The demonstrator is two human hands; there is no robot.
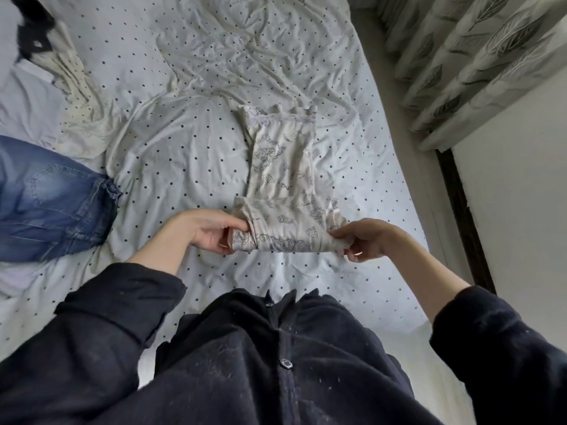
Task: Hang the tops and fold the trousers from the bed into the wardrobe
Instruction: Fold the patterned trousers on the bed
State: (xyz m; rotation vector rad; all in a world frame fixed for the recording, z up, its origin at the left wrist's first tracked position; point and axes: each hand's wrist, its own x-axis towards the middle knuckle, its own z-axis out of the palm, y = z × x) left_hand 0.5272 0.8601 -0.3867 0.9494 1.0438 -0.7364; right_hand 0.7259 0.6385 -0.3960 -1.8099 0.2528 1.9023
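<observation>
On the bed point(184, 154), cream printed trousers point(280, 167)

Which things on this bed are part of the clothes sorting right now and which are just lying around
In the job:
cream printed trousers, pinched at the near fold by left hand and right hand
blue denim jeans
cream pleated garment

Lying about:
dotted white bedsheet
leaf-patterned curtain
</observation>
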